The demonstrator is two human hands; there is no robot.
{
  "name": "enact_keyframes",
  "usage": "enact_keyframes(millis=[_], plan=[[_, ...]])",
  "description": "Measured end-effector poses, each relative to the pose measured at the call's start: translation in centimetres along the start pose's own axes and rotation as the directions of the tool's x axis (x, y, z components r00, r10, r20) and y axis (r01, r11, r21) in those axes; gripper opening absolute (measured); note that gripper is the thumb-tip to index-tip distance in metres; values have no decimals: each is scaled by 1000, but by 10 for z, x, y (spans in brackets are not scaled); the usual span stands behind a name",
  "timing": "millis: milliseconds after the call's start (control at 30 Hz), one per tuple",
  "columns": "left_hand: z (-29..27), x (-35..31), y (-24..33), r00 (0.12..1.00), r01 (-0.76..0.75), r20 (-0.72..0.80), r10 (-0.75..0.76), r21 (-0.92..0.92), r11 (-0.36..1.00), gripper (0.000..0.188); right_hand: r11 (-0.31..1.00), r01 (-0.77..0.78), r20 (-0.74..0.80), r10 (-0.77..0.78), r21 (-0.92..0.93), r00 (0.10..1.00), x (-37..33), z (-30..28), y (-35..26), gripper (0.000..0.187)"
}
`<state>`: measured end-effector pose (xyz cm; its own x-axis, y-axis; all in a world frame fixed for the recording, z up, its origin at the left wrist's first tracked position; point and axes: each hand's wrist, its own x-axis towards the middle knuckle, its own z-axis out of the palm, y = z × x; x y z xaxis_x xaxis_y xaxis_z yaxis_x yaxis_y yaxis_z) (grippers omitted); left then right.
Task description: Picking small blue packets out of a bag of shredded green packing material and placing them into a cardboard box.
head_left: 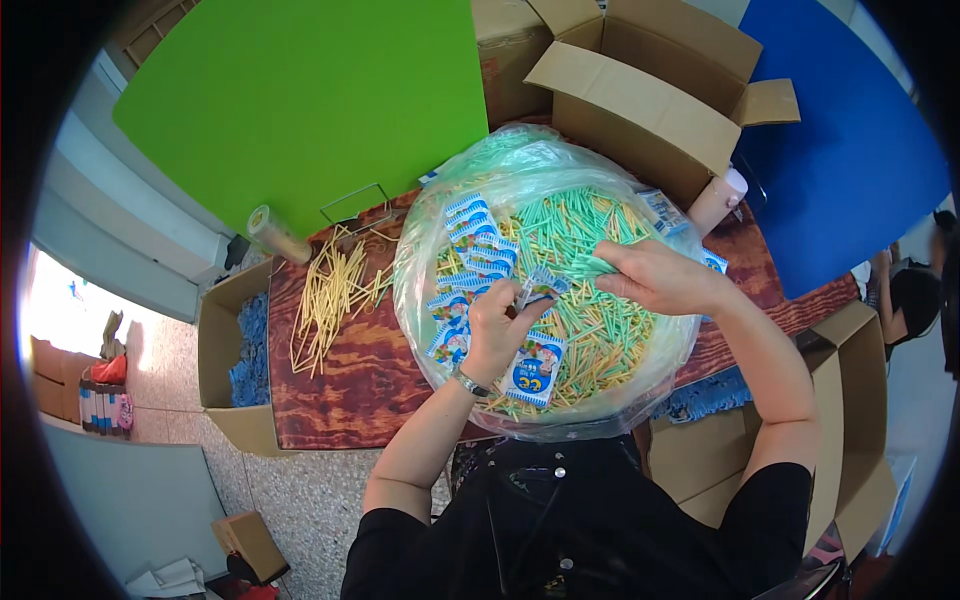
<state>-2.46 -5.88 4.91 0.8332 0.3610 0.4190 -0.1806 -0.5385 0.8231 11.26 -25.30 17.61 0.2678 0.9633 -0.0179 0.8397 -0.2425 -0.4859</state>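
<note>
Nearest us, our left hand (497, 325), a watch at its wrist, pinches a small blue-and-white packet (540, 287) between thumb and fingers, above another packet (532, 368) lying on the heap. Just beyond, our right hand (655, 275) closes on a bunch of green sticks (585, 262). Both work inside a clear plastic bag (420, 255) full of green and yellow sticks on the wooden table (345, 385). Farther left lies a loose pile of yellow sticks (330, 295); beyond stands an open cardboard box (640, 95).
</note>
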Motion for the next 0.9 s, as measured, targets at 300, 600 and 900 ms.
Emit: enact_keyframes(millis=[300, 600, 900], plan=[[-11, -2, 5, 960, -231, -127, 250, 150, 961, 28, 985, -32, 155, 59, -169, 986, 27, -14, -40, 26], [-19, -8, 1, 947, -252, -148, 284, 203, 946, 27, 903, -33, 228, 143, -428, 963, 41, -4, -55, 23], [-26, -12, 0, 929, -343, -86, 359, 157, 926, 33, 866, 180, 393, 20, -466, 919, 71, -13, -75, 34]])
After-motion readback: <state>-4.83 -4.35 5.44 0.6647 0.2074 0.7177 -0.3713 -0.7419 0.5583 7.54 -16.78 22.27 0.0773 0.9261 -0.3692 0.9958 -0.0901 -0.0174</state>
